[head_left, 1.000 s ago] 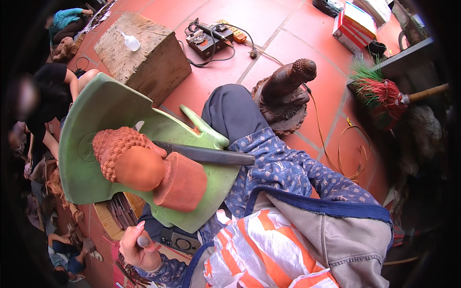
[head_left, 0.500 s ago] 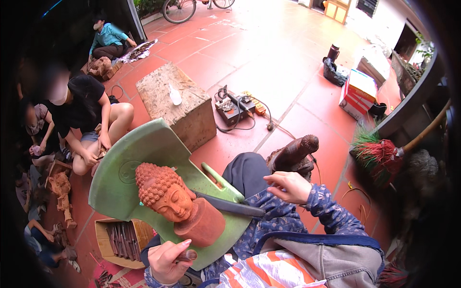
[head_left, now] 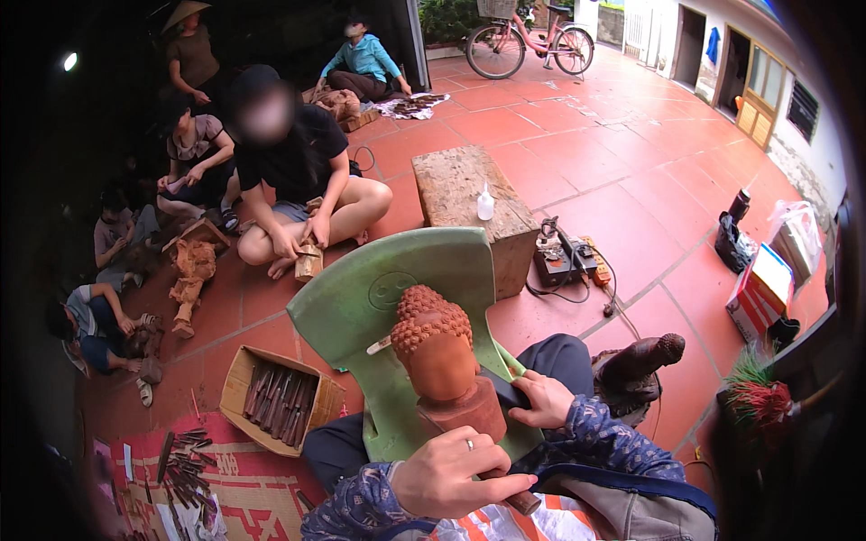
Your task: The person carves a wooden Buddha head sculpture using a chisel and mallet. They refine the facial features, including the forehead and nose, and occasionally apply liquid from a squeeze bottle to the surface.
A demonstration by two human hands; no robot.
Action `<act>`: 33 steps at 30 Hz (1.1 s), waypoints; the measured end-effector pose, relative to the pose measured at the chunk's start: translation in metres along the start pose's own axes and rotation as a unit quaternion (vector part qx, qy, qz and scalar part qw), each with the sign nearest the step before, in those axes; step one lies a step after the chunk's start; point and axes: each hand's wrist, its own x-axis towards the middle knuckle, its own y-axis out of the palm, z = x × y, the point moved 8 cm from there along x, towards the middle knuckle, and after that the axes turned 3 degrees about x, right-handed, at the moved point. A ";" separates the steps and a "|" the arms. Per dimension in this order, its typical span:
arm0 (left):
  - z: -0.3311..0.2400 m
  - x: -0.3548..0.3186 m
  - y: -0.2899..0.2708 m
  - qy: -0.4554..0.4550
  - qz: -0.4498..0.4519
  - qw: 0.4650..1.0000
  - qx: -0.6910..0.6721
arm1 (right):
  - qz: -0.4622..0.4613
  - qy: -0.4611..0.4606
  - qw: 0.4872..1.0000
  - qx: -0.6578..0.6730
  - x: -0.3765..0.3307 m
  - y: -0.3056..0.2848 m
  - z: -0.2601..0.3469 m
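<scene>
Right hand (head_left: 543,402) now grips the bar (head_left: 499,385), bust (head_left: 446,365) to its left; left hand (head_left: 442,478) holds a handle (head_left: 522,502): both engaged.

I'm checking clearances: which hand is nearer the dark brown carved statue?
Right: the right hand is left of the statue, not touching it; the left hand is farther left and lower in the picture.

Bust (head_left: 446,361) on chair (head_left: 361,293); tools (head_left: 280,401) in box (head_left: 327,410) left; statue (head_left: 636,372) right; block (head_left: 453,191) behind.
</scene>
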 end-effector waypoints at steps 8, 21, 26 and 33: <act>0.010 0.001 0.009 -0.019 0.029 0.999 -0.030 | 0.038 0.143 0.923 0.356 -0.056 -0.023 -0.028; 0.009 0.010 0.029 -0.017 -0.034 0.996 -0.082 | -0.053 0.079 0.798 0.595 -0.065 -0.042 -0.005; 0.008 0.011 0.031 -0.001 -0.052 0.993 -0.106 | -0.151 0.025 0.894 0.422 -0.077 -0.078 0.000; 0.011 0.011 0.033 -0.003 -0.067 0.991 -0.113 | -0.166 -0.046 0.976 0.130 -0.078 -0.094 0.019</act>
